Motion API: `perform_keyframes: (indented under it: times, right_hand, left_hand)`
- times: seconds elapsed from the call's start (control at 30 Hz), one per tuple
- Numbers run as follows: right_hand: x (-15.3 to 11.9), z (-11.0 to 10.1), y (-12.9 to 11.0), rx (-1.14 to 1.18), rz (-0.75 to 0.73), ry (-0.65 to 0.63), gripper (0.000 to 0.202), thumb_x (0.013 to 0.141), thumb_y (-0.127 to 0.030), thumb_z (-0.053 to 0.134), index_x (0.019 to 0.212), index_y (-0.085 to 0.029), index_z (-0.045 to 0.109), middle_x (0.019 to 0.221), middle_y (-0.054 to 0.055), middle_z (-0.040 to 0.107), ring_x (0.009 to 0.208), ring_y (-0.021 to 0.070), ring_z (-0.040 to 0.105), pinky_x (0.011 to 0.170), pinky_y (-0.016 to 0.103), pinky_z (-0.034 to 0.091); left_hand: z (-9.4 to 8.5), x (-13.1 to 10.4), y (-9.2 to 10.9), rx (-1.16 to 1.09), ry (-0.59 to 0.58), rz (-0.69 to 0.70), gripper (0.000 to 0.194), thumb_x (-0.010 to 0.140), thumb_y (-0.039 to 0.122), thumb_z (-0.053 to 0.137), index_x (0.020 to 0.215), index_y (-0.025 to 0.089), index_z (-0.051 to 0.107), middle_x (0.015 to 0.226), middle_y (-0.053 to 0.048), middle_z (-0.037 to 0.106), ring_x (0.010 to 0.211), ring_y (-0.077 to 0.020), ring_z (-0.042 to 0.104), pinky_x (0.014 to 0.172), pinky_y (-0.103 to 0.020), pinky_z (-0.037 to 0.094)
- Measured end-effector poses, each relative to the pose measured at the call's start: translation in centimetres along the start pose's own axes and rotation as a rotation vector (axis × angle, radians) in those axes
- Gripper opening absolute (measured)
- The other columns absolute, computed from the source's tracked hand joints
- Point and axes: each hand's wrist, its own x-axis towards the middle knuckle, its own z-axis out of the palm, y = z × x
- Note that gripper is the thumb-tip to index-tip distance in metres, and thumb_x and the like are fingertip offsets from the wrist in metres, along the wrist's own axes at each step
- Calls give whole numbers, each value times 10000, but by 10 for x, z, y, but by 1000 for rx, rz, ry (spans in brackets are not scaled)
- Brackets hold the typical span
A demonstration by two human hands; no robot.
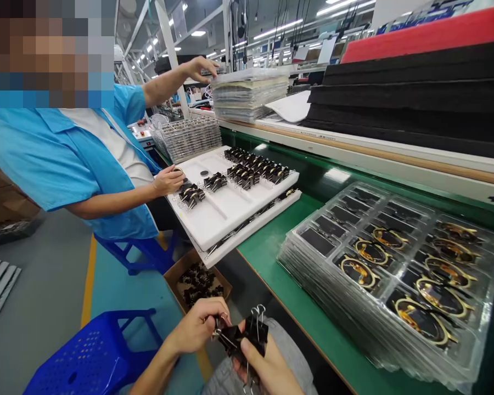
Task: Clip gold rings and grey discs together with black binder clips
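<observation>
Low in the head view, above my lap, a cluster of black binder clips [255,332] with silver wire handles is between my hands. My right hand [274,365] wraps round the cluster from below, its thumb pressing on the front. With bent fingers, my left hand [201,325] pinches the clip at the cluster's left side, near its wire handle. Whatever the clips clamp is hidden by them and my fingers. Beyond my hands, a cardboard box [227,289] on the floor contains many loose black binder clips.
Stacked clear trays [321,291] with gold-coloured round parts stand right on the green bench [267,241]. White foam boards [206,227] bear clipped bundles. A co-worker in blue [119,164] stands left, one hand on stacked sheets [251,90]. Nearby is a blue stool [86,351].
</observation>
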Motion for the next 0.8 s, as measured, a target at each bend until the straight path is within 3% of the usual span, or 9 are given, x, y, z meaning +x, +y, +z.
perform_keyframes:
  times: [0.07,0.17,0.4,0.5,0.6,0.7,0.8]
  right_hand:
    - [-4,1,-10,50,22,45,694,677,-672,853,1058,-179,548,660,0,643,572,145,576,549,256,406]
    - [-6,7,-19,119,77,74,722,637,-611,909,1085,-159,569,707,14,663,612,144,602,535,230,397]
    - [-6,8,-14,239,193,19,686,609,-516,954,1107,-152,656,845,71,715,697,163,654,507,193,378]
    - [-7,2,-7,237,242,-45,651,646,-517,935,1117,-143,687,921,108,731,703,149,657,519,184,394]
    - [-5,1,-2,305,208,-77,599,669,-514,923,1092,-153,702,916,102,728,700,144,655,506,175,375]
    - [3,8,2,479,177,-140,539,662,-494,934,1022,-168,700,869,78,715,664,135,637,480,166,321]
    - [14,19,5,684,251,-195,511,639,-458,956,980,-179,696,853,67,708,654,118,612,487,153,307]
  left_hand:
    - [-2,4,4,39,9,67,819,862,848,318,821,128,704,805,-115,624,738,-184,547,684,-300,400]
    - [2,9,0,16,127,83,637,883,743,517,880,139,720,825,-102,629,745,-175,553,688,-290,405]
    - [15,3,-15,-320,334,10,507,795,651,729,766,146,691,738,-50,540,695,-151,478,646,-280,366]
    - [5,-1,-13,-661,467,8,495,787,655,732,789,165,662,745,-12,475,635,-119,420,587,-268,348]
    - [-8,-7,-12,-1033,494,-23,435,825,599,723,843,173,634,778,12,432,610,-95,385,548,-251,365]
    - [-12,-17,-15,-1183,460,-100,370,871,520,698,861,158,622,793,9,442,639,-98,418,565,-255,413]
    - [-9,-26,-20,-1320,476,-210,324,900,482,650,878,162,605,801,4,468,648,-109,454,571,-271,443]
